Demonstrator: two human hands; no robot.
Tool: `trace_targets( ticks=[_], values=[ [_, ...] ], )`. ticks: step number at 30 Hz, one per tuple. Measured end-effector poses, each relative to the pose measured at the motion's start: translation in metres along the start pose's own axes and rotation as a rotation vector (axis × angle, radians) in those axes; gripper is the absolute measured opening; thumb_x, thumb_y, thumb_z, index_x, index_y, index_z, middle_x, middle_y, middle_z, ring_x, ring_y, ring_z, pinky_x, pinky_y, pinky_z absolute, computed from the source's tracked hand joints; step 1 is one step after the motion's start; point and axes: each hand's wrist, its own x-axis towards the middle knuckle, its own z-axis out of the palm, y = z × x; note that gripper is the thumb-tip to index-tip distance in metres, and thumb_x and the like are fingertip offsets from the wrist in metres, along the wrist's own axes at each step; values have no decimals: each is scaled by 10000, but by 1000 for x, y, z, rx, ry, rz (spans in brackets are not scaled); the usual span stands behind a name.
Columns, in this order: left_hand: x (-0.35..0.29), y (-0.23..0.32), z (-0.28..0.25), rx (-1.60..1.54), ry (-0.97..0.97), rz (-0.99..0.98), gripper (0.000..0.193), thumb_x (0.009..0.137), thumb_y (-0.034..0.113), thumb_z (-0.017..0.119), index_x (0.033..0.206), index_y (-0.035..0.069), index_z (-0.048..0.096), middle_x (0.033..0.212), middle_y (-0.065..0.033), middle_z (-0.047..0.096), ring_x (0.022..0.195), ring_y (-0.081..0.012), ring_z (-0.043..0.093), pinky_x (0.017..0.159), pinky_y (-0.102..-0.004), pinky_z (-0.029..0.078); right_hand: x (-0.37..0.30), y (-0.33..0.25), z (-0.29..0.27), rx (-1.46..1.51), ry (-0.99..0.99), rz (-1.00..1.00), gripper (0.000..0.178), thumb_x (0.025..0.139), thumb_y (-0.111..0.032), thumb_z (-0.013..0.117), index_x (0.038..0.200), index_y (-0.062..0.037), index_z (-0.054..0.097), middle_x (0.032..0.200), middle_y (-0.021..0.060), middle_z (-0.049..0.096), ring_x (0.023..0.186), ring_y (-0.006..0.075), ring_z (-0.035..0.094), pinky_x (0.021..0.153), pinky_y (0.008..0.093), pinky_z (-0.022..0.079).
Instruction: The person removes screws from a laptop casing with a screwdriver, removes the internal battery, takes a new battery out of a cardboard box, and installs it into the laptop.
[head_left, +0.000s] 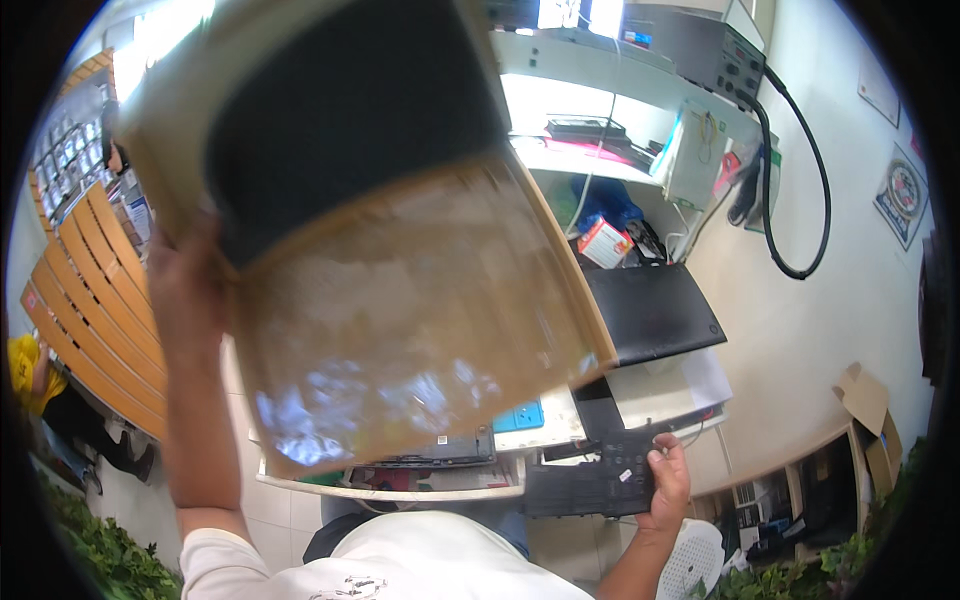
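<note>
A large shallow cardboard box [556,262] is raised and tilted across the middle of the view. Shiny clear film [400,310] covers part of its inside, and a dark padded panel [350,110] fills the upper part. My left hand [190,275], somewhat blurred, grips the box by its left edge. At the lower right my right hand [668,482] holds a flat black electronic part [590,488] by its right end, thumb on top. This part has a small white sticker. Its exact kind is not clear. Below the box, an opened laptop base [440,450] shows partly on the desk.
A white desk [400,488] runs under the box, with a blue tray [520,415] on it. A black laptop lid [655,315] lies to the right. Above are cluttered shelves and a grey bench unit [700,55] with a hanging black hose. A person in yellow [30,370] sits at the far left.
</note>
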Motion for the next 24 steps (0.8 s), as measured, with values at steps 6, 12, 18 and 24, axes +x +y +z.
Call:
trace_targets(
  ticks=[6, 12, 18, 24],
  values=[
    [176, 72, -120, 224, 236, 260, 612, 1005, 359, 763, 1463, -18, 610, 1296, -105, 713, 1173, -180, 684, 1005, -331, 536, 15, 27, 52, 10, -95, 122, 331, 1032, -59, 646, 1341, -59, 529, 1153, 125, 711, 996, 189, 722, 902, 340, 617],
    [321, 107, -187, 975, 579, 706, 680, 922, 456, 806, 1366, -46, 689, 1240, -188, 764, 1140, -287, 732, 1016, -420, 557, 35, 78, 114, 18, -283, 279, 327, 1069, -66, 621, 1372, -48, 502, 1118, 132, 734, 959, 170, 732, 888, 338, 614],
    [396, 31, -110, 1148, 732, 509, 651, 861, 507, 765, 1288, 17, 722, 1234, -278, 768, 1221, -453, 720, 1053, -504, 562, 54, 111, 161, -10, -418, 403, 326, 1108, -113, 567, 1403, -62, 438, 1055, 116, 676, 823, 216, 741, 525, 469, 677],
    [433, 3, -61, 1246, 571, 383, 715, 866, 317, 675, 1514, 63, 515, 1307, -281, 742, 1227, -464, 718, 1078, -515, 567, 56, 125, 190, -32, -479, 447, 368, 1086, -153, 584, 1405, -73, 420, 1094, 153, 657, 751, 260, 750, 452, 473, 653]
  ],
)
